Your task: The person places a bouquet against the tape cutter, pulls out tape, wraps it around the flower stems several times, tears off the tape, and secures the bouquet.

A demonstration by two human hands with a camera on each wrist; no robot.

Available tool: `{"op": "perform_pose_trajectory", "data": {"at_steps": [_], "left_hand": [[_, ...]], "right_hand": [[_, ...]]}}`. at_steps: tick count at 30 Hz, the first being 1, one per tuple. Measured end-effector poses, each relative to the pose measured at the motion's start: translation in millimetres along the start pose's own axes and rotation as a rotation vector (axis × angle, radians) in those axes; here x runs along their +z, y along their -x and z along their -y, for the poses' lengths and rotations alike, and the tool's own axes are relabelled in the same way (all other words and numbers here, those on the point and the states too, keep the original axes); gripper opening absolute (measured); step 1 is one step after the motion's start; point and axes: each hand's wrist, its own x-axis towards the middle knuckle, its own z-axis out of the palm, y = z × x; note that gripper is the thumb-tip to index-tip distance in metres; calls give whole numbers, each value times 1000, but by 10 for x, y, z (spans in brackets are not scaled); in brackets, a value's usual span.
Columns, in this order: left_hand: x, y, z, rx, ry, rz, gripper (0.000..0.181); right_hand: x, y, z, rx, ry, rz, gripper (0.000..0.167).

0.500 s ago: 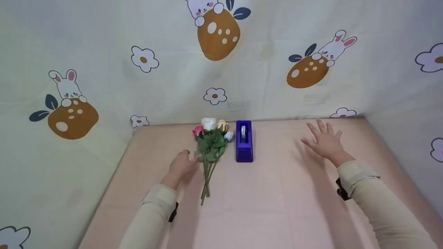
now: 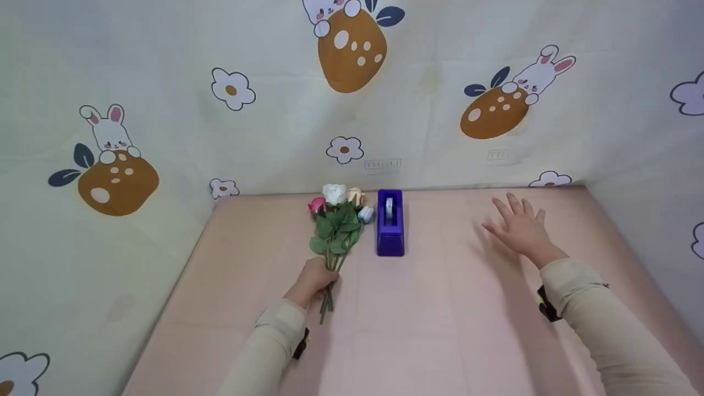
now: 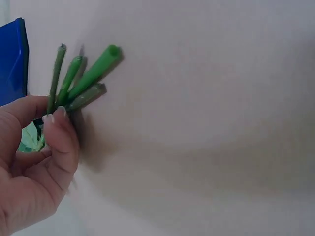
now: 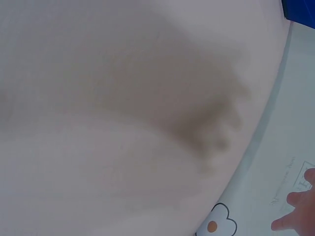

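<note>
Flower bouquet (image 2: 337, 223), gripped by its stems (image 3: 93, 73) in left hand (image 2: 313, 278), fingers curled; tape dispenser (image 2: 391, 246) placed just beside; right hand (image 2: 521, 228) held raised, fingers spread.

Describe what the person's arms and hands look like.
Left sleeve and right sleeve: cream, creased, cuffed at the wrist. A black device, touched with yellow, shows under each. Left hand and right hand: bare, no gloves or rings visible.
</note>
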Motion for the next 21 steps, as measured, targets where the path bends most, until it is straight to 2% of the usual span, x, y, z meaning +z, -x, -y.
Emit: {"op": "perform_pose_trajectory", "data": {"at_steps": [4, 9, 12, 15, 18, 21], "left_hand": [[24, 8, -9, 13, -7, -3, 19], [78, 53, -77, 68, -99, -15, 22], [118, 80, -121, 61, -159, -41, 21], [138, 101, -146, 38, -172, -56, 18], [129, 111, -164, 17, -163, -34, 14], [92, 94, -176, 4, -151, 39, 14]], "right_hand": [[27, 10, -24, 9, 3, 9, 75], [54, 8, -41, 13, 1, 35, 74], [65, -1, -44, 13, 5, 40, 73], [73, -8, -39, 10, 1, 41, 71], [81, -12, -36, 3, 5, 51, 71], [84, -6, -40, 0, 4, 60, 71]]}}
